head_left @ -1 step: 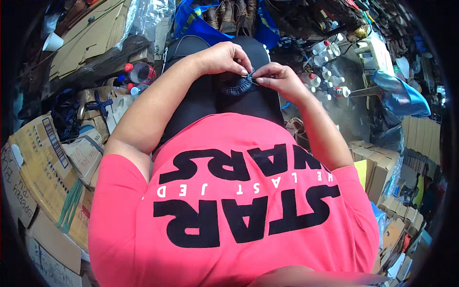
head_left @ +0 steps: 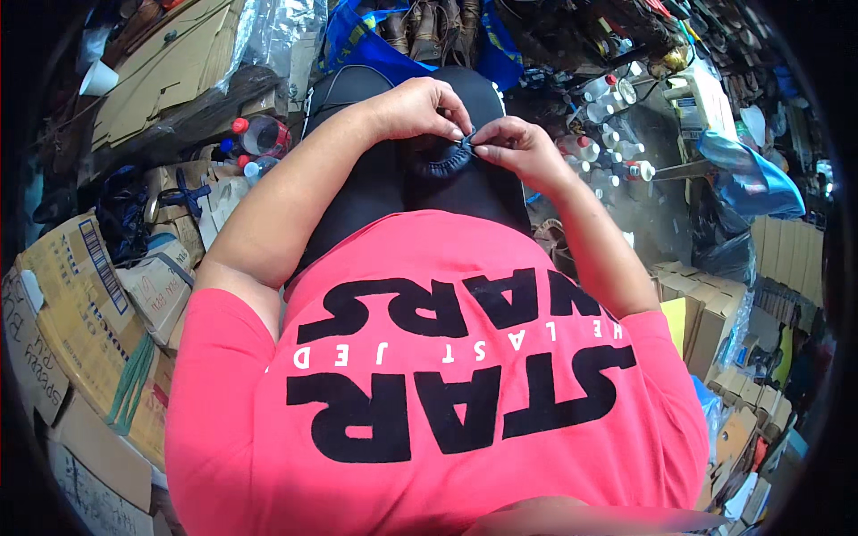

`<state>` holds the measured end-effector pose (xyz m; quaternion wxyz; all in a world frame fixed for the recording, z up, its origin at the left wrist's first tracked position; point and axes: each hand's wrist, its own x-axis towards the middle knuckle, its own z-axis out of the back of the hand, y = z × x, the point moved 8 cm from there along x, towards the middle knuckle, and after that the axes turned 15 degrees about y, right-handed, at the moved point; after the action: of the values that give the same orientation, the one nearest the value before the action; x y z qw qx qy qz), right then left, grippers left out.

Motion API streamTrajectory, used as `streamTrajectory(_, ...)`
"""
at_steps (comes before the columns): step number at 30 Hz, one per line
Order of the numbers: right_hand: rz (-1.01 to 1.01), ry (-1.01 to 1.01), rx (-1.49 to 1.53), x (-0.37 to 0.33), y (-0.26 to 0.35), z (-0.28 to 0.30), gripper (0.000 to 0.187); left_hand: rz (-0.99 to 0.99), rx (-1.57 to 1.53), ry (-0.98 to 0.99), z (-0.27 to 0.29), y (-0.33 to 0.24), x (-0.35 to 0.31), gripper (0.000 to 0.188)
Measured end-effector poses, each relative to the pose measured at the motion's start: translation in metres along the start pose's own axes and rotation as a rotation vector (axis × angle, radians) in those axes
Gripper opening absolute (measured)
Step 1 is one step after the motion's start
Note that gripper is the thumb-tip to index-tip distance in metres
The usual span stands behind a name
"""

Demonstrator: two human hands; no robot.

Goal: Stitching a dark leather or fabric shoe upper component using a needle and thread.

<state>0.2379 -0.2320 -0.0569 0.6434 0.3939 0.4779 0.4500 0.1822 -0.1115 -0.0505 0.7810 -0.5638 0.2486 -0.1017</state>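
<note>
Lap [head_left: 357, 192] beneath dark piece [head_left: 444, 167]; bottles [head_left: 573, 146], cardboard [head_left: 165, 80] around.

Plastic bottles [head_left: 598, 89] on grey floor [head_left: 663, 210]

Near the far edge of the black-trousered lap [head_left: 357, 192], we find the blue-grey strip [head_left: 467, 143] between bare left hand [head_left: 422, 105] and bare right hand [head_left: 523, 150] too small to identify; far side of dark-blue gathered piece [head_left: 449, 164] shadowed. Brown leather boots [head_left: 427, 43] cut off above.

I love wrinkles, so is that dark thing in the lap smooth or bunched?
Bunched: the dark thing shows ridges along its curved edge. Elsewhere it's too dark to tell.
</note>
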Motion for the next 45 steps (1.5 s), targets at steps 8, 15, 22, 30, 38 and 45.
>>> streamTrajectory(8,0.028,-0.181,-0.417,-0.026,0.032,-0.009,0.020,0.045,0.400,-0.454,0.005,-0.017,-0.059,0.027)
streamTrajectory(15,0.125,-0.264,-0.789,-0.037,0.047,-0.029,0.032,0.053,0.264,-0.566,-0.023,-0.019,-0.074,0.018)
streamTrajectory(22,-0.043,-0.149,-0.465,-0.033,0.024,-0.021,0.031,0.009,0.445,-0.637,-0.019,-0.025,-0.072,0.016)
streamTrajectory(30,0.030,0.015,-0.236,-0.016,0.012,-0.001,0.030,-0.021,0.555,-0.582,-0.013,-0.019,-0.063,0.017)
streamTrajectory(38,-0.087,0.125,-0.176,-0.008,0.002,0.002,0.033,-0.003,0.533,-0.573,-0.012,-0.012,-0.061,0.018)
streamTrajectory(45,-0.095,0.145,-0.131,-0.007,-0.001,0.002,0.028,-0.001,0.541,-0.565,-0.012,-0.013,-0.060,0.018)
